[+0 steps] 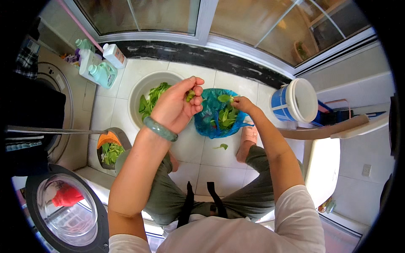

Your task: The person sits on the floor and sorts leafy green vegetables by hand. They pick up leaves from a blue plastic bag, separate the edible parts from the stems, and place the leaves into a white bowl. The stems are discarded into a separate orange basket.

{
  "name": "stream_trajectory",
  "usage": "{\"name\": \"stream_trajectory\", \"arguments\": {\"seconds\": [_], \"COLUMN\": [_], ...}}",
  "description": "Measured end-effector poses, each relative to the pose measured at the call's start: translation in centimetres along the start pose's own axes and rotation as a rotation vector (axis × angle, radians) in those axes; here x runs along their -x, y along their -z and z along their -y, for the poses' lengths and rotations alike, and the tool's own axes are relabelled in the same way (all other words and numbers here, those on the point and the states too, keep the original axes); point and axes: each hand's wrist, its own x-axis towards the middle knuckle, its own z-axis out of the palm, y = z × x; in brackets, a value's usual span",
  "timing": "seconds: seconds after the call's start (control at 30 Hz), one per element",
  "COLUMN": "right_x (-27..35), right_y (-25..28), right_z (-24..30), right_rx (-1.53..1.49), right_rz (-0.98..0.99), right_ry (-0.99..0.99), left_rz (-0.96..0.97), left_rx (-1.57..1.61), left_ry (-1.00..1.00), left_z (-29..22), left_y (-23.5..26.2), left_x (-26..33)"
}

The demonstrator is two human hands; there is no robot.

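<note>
Palm up and fingers curled, my left hand (pixel 179 103) holds a small yellowish-green leaf scrap (pixel 190 96) and wears a green bangle (pixel 160 129) at the wrist. It hovers between a pale round basin (pixel 134 95) with leafy greens (pixel 147 103) inside and a blue plastic bag (pixel 204 119). My right hand (pixel 244 105) is at the bag's right side, fingertips pinched on a green leaf (pixel 225 98). More greens (pixel 228 117) lie in the open bag. My left hand and wrist cover part of the basin.
On the tiled floor (pixel 184 149) lies a loose leaf (pixel 221 146). An orange-edged dustpan (pixel 110 139) with leaves stands left, near a washing machine (pixel 80 109) and detergent bottles (pixel 103 74). A white-and-blue bucket (pixel 294 101) is at right, below glass doors (pixel 253 25).
</note>
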Motion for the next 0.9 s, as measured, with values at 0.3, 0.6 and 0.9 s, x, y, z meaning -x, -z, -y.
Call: {"name": "stream_trajectory", "arguments": {"seconds": [0.3, 0.6, 0.9], "right_x": [11.3, 17.5, 17.2], "right_y": [8.9, 8.6, 8.2], "right_z": [13.0, 17.7, 18.9], "right_rx": [-0.843, -1.075, -0.655], "right_rz": [0.298, 0.437, 0.027], "right_ry": [0.054, 0.239, 0.322], "left_rz": [-0.039, 0.091, -0.031], "left_rx": [-0.181, -0.277, -0.450], "left_ry": [0.045, 0.058, -0.015], "left_z": [3.4, 4.4, 4.8], "left_y": [-1.3, -2.2, -2.5], "left_x": [-2.1, -2.3, -2.4]}}
